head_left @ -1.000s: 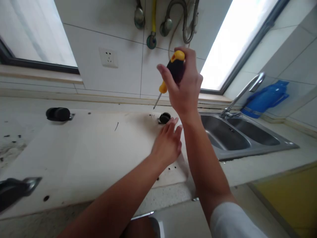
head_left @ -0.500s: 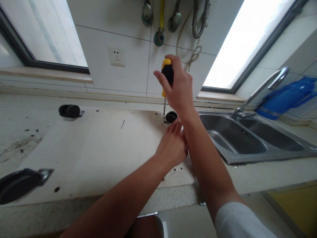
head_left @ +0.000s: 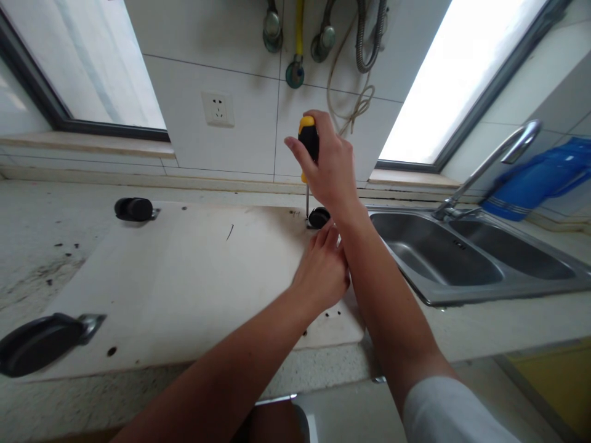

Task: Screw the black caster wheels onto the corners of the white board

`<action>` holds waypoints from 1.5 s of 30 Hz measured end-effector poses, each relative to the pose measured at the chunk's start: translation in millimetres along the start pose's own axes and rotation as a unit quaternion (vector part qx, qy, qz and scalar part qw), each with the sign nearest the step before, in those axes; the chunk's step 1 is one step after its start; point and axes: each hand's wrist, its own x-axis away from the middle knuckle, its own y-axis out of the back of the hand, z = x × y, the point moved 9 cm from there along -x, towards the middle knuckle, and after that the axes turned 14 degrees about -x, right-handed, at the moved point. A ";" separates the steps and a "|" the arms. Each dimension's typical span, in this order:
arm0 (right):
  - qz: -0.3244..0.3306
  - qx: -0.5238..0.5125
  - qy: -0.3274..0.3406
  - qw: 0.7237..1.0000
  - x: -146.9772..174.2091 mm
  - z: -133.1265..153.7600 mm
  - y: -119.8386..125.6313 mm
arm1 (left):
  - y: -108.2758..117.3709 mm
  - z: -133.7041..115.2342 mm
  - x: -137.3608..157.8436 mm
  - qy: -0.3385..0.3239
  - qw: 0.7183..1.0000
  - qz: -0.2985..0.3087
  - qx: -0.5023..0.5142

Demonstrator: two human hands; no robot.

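Fingers (head_left: pixel 324 128) of my right hand (head_left: pixel 333 175) wrap a screwdriver (head_left: pixel 308 141) with a black-and-yellow handle and a slim metal shaft, my thumb jutting out to the left beside the grip. The tool stands nearly upright, its tip down at the metal plate of a black caster wheel (head_left: pixel 318 216) near the back right of a flat white board (head_left: pixel 194 264). Below it, my left hand (head_left: pixel 323 267) rests low over the board, its fingertips up against the near side of that caster; whether they pinch anything I cannot tell, as my right wrist covers part of them.

Toward the left end of the board sit two more casters, one black wheel at the back (head_left: pixel 133 210) and another at the front (head_left: pixel 41 346), each with a metal plate. A short dark stroke (head_left: pixel 229 232) marks the white surface between, and small dark holes dot it near the edges.

The board lies on a pale speckled stone desk (head_left: pixel 323 366). To the right, a double-bowl stainless steel sink (head_left: pixel 427 294) is set in, with a curved chrome tap (head_left: pixel 512 147) and a blue vessel with a handle (head_left: pixel 549 175) behind. On the white tiled wall ahead, a white socket (head_left: pixel 218 109) sits left of a yellow pipe (head_left: pixel 300 34).
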 end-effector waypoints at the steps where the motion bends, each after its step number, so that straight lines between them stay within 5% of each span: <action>1: -0.002 -0.002 0.002 1.000 0.2 0.7 0.3 | -0.3 0.2 0.0 0.002 1.000 0.001 0.002; 21: 0.008 -0.015 0.000 1.000 0.8 3.8 -2.0 | 3.0 0.2 0.0 0.012 1.000 -0.001 0.000; 45: -0.054 0.014 -0.016 0.998 3.0 -1.7 7.6 | 5.1 0.0 -0.9 0.016 1.000 -0.007 -0.001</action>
